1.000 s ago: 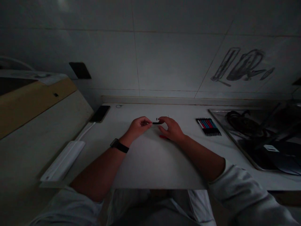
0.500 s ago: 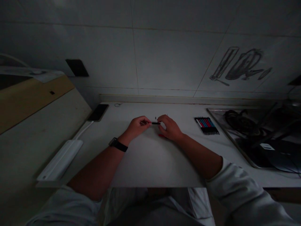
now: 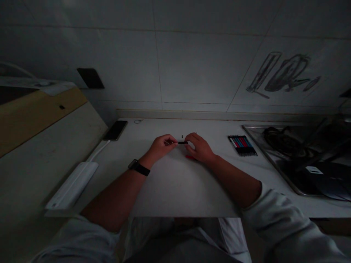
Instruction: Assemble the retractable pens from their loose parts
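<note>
Both my hands meet over the middle of a white countertop [image 3: 175,182] in dim light. My left hand [image 3: 161,145], with a dark watch on its wrist, is closed in a pinch on one end of a thin black pen part [image 3: 182,143]. My right hand [image 3: 199,148] pinches the other end of the same piece. Under my right hand a small red piece [image 3: 189,157] lies on the counter. A tiny dark bit [image 3: 182,136] sits just beyond the fingers.
A pack of several coloured pens [image 3: 242,145] lies to the right. Further right is a steel sink [image 3: 301,160] holding dark items. A phone [image 3: 116,130] and a white power strip [image 3: 71,185] with its cable lie at the left. A tiled wall rises behind.
My hands stay in the same pinch on the black piece; only the camera has shifted slightly.
</note>
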Demonstrator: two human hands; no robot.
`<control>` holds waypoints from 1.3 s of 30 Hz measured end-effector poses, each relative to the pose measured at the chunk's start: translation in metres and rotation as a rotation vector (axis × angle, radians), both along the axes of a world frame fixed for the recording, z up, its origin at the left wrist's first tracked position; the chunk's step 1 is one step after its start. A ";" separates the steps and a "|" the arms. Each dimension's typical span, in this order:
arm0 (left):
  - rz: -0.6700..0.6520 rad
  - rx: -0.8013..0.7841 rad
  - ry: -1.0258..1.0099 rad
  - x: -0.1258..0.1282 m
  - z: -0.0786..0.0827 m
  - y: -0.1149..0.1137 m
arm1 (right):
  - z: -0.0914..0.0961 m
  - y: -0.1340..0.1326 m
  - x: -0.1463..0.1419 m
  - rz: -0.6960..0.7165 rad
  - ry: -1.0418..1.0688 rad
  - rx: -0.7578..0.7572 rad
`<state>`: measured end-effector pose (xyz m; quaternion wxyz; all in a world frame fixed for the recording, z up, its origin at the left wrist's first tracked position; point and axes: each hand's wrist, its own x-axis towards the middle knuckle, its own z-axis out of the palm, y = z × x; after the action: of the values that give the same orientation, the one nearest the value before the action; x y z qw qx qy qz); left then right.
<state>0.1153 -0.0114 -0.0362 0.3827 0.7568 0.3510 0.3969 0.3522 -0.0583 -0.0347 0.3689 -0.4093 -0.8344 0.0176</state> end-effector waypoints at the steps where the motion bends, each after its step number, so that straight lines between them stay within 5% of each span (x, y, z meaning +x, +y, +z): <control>1: 0.001 -0.001 0.001 0.000 0.000 0.000 | 0.000 0.000 0.000 -0.002 0.001 -0.002; 8: -0.010 0.014 0.036 0.000 0.002 -0.002 | 0.000 0.000 0.002 -0.005 0.009 0.000; 17: -0.126 0.385 0.295 0.003 0.001 -0.005 | 0.001 -0.002 -0.001 0.038 -0.197 0.041; 25: 0.262 0.378 0.081 -0.003 0.002 0.008 | 0.022 0.031 0.023 -0.193 -0.047 0.093; 32: 0.283 0.366 0.099 -0.004 -0.001 0.009 | 0.009 0.086 0.011 -0.133 -0.535 -0.025; 39: 0.262 0.387 0.095 -0.003 -0.001 0.008 | 0.002 0.096 0.003 -0.128 -0.622 -0.041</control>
<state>0.1122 -0.0033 -0.0367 0.1589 0.7819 0.3812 0.4669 0.3551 0.0377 -0.0325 0.0881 -0.4539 -0.8792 -0.1146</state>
